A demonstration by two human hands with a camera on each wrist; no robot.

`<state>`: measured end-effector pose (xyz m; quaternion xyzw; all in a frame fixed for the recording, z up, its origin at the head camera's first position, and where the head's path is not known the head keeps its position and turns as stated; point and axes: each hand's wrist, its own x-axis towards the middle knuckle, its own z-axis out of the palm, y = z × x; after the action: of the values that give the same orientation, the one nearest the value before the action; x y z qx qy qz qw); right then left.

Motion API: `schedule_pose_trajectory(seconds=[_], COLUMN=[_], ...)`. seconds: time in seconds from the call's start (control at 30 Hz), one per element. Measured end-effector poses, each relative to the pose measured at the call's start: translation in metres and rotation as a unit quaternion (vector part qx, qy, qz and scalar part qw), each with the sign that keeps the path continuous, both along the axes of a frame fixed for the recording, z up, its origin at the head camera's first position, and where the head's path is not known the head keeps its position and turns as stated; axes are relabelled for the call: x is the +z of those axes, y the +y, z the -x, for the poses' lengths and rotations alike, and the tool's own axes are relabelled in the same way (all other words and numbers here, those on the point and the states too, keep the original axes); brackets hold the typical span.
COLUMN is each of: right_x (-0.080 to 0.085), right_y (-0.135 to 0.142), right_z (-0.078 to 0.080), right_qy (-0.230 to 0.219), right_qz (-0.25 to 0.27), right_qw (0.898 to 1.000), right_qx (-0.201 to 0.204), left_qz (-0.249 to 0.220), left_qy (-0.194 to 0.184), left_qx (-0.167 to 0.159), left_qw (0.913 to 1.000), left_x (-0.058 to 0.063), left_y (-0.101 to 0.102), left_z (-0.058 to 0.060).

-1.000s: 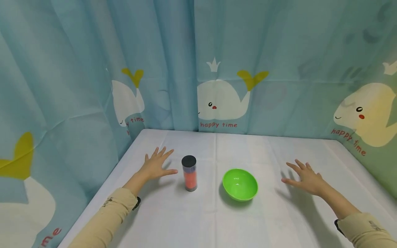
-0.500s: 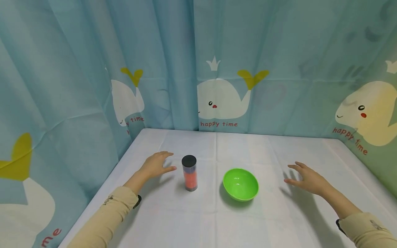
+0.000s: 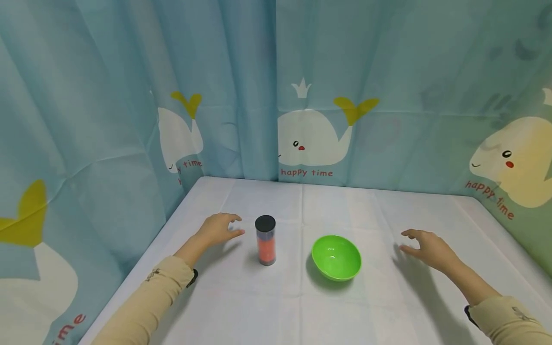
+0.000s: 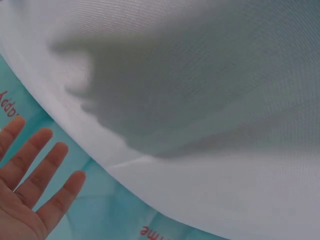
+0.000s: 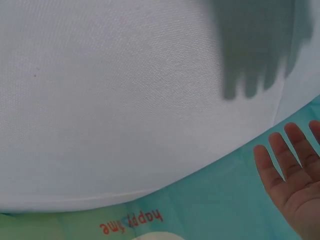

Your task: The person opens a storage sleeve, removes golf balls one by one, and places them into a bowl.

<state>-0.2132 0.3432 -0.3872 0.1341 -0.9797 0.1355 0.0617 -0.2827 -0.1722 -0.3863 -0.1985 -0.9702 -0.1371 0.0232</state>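
A clear cylindrical container [image 3: 266,249] with a black lid and orange-red contents stands upright left of the table's middle. To its right sits a bright green bowl [image 3: 336,261], its inside visible and holding nothing. My left hand [image 3: 215,230] hovers left of the container, thumb and fingers apart and bent a little, touching nothing. Beyond the bowl on the right, my right hand [image 3: 432,250] hangs over the cloth, thumb apart from loosely bent fingers. The left wrist view shows the left palm [image 4: 20,215] with fingers spread; the right wrist view has the right palm [image 5: 302,200].
A white cloth [image 3: 297,306] covers the table. Blue-green curtains with whale prints [image 3: 310,139] stand behind it and along both sides. Both hands cast shadows on the cloth.
Both hands had fingers spread wide one second ago; the fingers have since drawn together and bent somewhat. The container and bowl stay in place; the head view shifts slightly.
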Motion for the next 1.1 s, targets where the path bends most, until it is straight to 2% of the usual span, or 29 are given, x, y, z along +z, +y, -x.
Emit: schedule_pose_trajectory(seconds=[0.2, 0.43, 0.6, 0.77, 1.1], right_x=[0.003, 0.011, 0.022, 0.030, 0.035], right_y=[-0.001, -0.012, -0.020, -0.028, -0.040], right_z=[-0.001, 0.002, 0.002, -0.003, -0.011], right_qy=[0.000, 0.008, 0.026, 0.026, 0.046], right_qz=[0.000, 0.004, -0.009, -0.020, -0.008], right_qw=[1.000, 1.000, 1.000, 0.999, 0.999], right_qx=[-0.007, -0.003, 0.007, 0.015, 0.013], left_qz=[0.000, -0.002, -0.008, -0.006, -0.003], left_qy=[0.005, 0.017, 0.024, 0.022, 0.013], left_qx=[-0.001, 0.000, 0.011, 0.013, -0.015], left_qw=[1.0000, 0.9999, 0.9996, 0.9997, 0.9998], left_x=[0.001, 0.001, 0.006, 0.014, 0.021], left_y=[0.001, -0.001, 0.001, 0.005, 0.012], left_z=[0.002, -0.003, -0.005, -0.005, -0.001])
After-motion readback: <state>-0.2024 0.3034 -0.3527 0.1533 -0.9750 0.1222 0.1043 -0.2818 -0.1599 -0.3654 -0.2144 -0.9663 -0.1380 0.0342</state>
